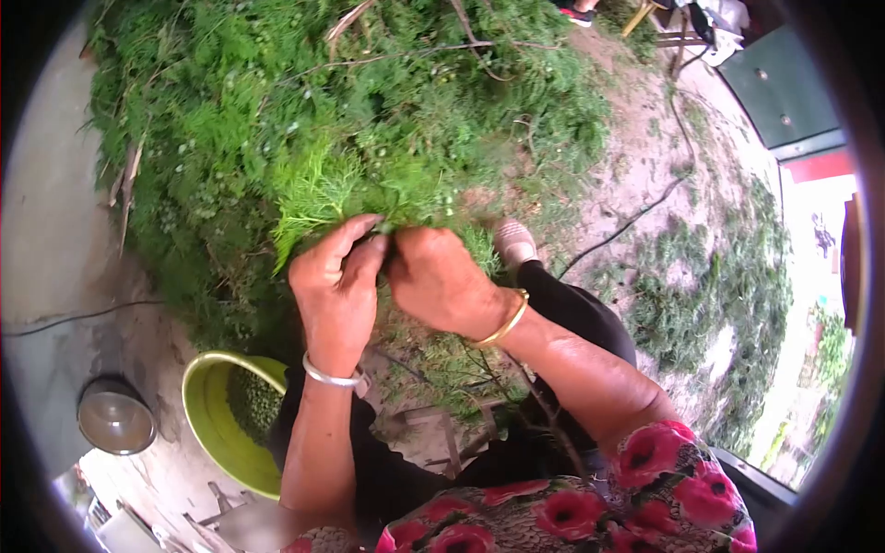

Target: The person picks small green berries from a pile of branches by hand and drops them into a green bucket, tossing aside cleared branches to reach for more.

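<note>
A bright green, feathery evergreen sprig (318,194) sticks out above my two hands, which meet close together over a heap of cut evergreen branches (212,111). My left hand (336,281) is closed, thumb and forefinger pinched at the base of the sprig. Right beside it, my right hand (442,281) is curled into a closed grip at the same sprig, its fingertips hidden on the far side. Below and left of the hands stands a yellow-green bucket (205,419), holding many small round green pieces (256,401).
A metal bowl (116,419) lies on the ground at left. At right, a dark cable (627,226) crosses the floor near my shoe (514,241), with more scattered greenery (719,276) beyond. Another person's shoe (579,15) shows at the top edge.
</note>
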The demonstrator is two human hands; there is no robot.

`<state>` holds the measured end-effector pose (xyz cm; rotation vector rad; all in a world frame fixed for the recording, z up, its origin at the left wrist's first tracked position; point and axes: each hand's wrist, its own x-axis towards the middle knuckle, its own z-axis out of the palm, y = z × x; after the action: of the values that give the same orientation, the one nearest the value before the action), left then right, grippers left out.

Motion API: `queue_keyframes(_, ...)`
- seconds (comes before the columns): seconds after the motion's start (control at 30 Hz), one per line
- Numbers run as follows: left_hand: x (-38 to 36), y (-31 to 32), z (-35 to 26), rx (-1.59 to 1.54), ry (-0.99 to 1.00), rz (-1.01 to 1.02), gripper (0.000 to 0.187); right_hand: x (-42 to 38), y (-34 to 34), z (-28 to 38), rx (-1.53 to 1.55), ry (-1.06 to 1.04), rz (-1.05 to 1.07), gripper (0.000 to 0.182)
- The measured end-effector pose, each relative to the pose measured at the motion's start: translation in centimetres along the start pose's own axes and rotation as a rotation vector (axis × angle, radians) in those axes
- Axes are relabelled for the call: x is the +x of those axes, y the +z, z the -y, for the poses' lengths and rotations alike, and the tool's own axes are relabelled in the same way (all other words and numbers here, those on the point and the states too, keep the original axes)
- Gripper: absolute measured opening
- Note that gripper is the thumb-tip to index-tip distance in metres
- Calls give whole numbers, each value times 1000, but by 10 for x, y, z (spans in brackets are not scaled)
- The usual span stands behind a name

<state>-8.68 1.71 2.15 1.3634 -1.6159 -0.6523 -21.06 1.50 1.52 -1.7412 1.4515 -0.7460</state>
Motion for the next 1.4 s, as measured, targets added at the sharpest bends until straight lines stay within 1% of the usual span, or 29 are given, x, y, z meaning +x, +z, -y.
queue_keyframes(0.07,1,-2,-3,-398,-401,9,17,2,2,-4,57,-13,-5,15)
queue_keyframes(0.2,3,-2,-3,-379,-432,70,14,0,-4,-3,27,-7,63,15)
queue_keyframes(0.23,3,-2,-3,-308,-342,98,14,-1,-5,-2,-21,-3,68,14)
queue_keyframes(0.27,2,-2,-3,-305,-345,95,14,-2,-6,-1,-71,2,73,14)
queue_keyframes(0.43,3,-3,-4,-393,-456,86,14,-2,-3,-4,-155,-39,137,14)
queue_keyframes(0.5,3,-3,-5,-419,-473,55,14,-1,-4,-2,-57,-4,82,13)
queue_keyframes(0.57,4,-6,-10,-735,-705,-48,12,0,-4,-4,-13,-19,103,12)
queue_keyframes(0.6,7,-10,-7,-808,-799,-71,12,1,-4,-4,30,-34,122,12)
queue_keyframes(0.67,9,-13,-2,-895,-878,-66,15,3,-5,-2,93,-8,129,15)
queue_keyframes(0.7,9,-16,4,-896,-879,-66,15,4,-7,-1,155,21,134,19)
queue_keyframes(0.73,9,-18,12,-1145,-833,15,17,4,-8,0,154,20,134,19)
queue_keyframes(0.77,9,-21,17,-1392,-775,99,20,6,-11,1,257,92,134,24)
queue_keyframes(0.8,10,-23,19,-1391,-774,99,20,7,-13,1,361,165,134,30)
queue_keyframes(0.83,11,-24,20,-1568,-754,120,23,9,-16,-1,417,288,196,39)
queue_keyframes(0.87,11,-25,21,-1746,-729,142,26,10,-18,2,416,288,197,39)
queue_keyframes(0.9,10,-26,22,-1754,-666,180,30,11,-21,7,684,336,161,39)
queue_keyframes(0.93,9,-26,20,-1756,-667,180,30,11,-24,11,952,381,120,39)
queue_keyframes(0.97,9,-27,16,-1711,-685,188,30,15,-24,13,1178,581,107,37)
queue_keyframes(1.0,9,-28,10,-1666,-702,195,30,16,-23,10,1176,581,105,37)
queue_keyframes(1.07,8,-26,5,-1656,-690,193,27,17,-20,4,1399,581,31,34)
queue_keyframes(1.1,6,-24,5,-1629,-678,162,22,17,-20,6,1444,595,-29,29)
queue_keyframes(1.13,4,-22,4,-1600,-664,130,17,16,-17,2,1443,596,-29,29)
queue_keyframes(1.17,3,-20,2,-1465,-644,126,12,15,-12,-5,1360,446,-21,26)
queue_keyframes(1.2,3,-20,-5,-1229,-627,148,7,15,-8,-10,1272,300,-13,23)
queue_keyframes(1.23,2,-18,-12,-1036,-592,160,7,16,-6,-13,1272,301,-11,23)
queue_keyframes(1.27,0,-14,-17,-844,-555,170,8,20,-5,-15,1397,460,-23,21)
queue_keyframes(1.3,-5,-7,-18,-600,-454,103,14,22,-4,-15,1518,624,-35,20)
queue_keyframes(1.33,-8,1,-15,-351,-251,30,17,22,-4,-13,1517,626,-31,20)
queue_keyframes(1.4,-9,13,-7,-189,53,-92,17,19,-4,-6,1500,635,7,20)
